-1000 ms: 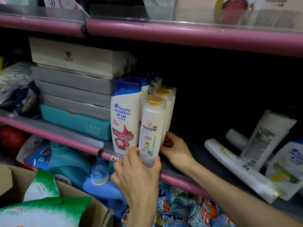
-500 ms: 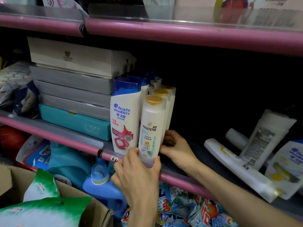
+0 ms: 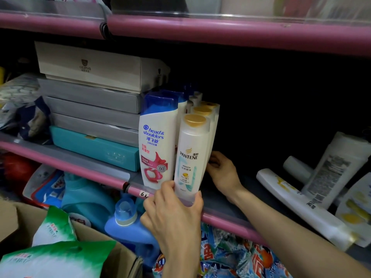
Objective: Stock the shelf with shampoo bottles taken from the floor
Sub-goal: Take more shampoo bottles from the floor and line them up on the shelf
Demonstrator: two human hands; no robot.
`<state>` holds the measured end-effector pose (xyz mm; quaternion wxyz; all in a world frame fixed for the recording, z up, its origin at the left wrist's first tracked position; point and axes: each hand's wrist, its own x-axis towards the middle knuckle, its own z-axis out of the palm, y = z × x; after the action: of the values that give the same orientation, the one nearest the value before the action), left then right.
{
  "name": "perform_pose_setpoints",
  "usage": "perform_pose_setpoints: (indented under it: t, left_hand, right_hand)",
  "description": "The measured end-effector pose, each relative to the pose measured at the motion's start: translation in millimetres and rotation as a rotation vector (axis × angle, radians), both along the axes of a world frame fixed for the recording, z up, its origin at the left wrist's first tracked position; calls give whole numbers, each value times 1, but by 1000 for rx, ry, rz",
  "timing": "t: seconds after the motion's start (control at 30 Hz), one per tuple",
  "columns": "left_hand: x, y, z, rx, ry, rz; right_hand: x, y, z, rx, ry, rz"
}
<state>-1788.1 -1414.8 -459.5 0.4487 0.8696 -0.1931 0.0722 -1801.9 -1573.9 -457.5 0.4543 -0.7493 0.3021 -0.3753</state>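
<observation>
White shampoo bottle [image 3: 189,157] stood near the shelf [image 3: 220,216] edge; left hand [image 3: 174,215] fingers pinched its bottom, right hand [image 3: 222,173] fingers curled behind, lining it up.

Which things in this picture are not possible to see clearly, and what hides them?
All in the head view:
- Base of the front Pantene bottle: covered by the left hand.
- Fingertips of the right hand: hidden behind the Pantene row, so their contact is unclear.
- Bottles behind the Head & Shoulders bottle: only caps show; count unclear.
- Back of the shelf: too dark.
- Lying bottles at right: cut by the frame edge.
</observation>
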Motion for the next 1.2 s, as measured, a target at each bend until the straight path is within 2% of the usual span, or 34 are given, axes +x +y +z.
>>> perform_pose_setpoints:
  t: [0.3, 0.43, 0.53, 0.6, 0.67, 0.73, 0.93, 1.03, 1.1, 1.17, 1.2]
  left_hand:
    - [0, 0, 0, 12, 9, -5]
    - [0, 1, 1, 46, -12, -4]
    - [-4, 4, 2, 35, -20, -7]
    - [-11, 7, 4, -3, -38, -7]
    - [-22, 10, 8, -73, -57, -12]
    - [-37, 14, 11, -127, -79, -63]
    - [-85, 34, 3, 11, -124, -443]
    - [-91, 39, 0, 24, -76, -635]
    - [-91, 41, 0, -36, -46, -749]
    - [-92, 43, 4, -114, -7, -858]
    - [-93, 44, 8, -164, 32, -907]
  right_hand:
    - [-2, 2, 1, -13, 35, 2]
    - [-15, 8, 14, -32, 138, -10]
    - [-51, 8, 34, -350, 430, -179]
    - [-84, 5, 46, -539, 799, -234]
    - [-110, 4, 54, -528, 1171, -234]
    - [-122, 3, 56, -396, 1322, -217]
    - [-128, -4, 57, -340, 1379, -231]
    - [-126, -1, 66, -299, 1354, -187]
    - [-123, 5, 79, -327, 1170, -210]
    - [-121, 14, 98, -293, 843, -217]
    - [-121, 20, 108, -207, 644, -211]
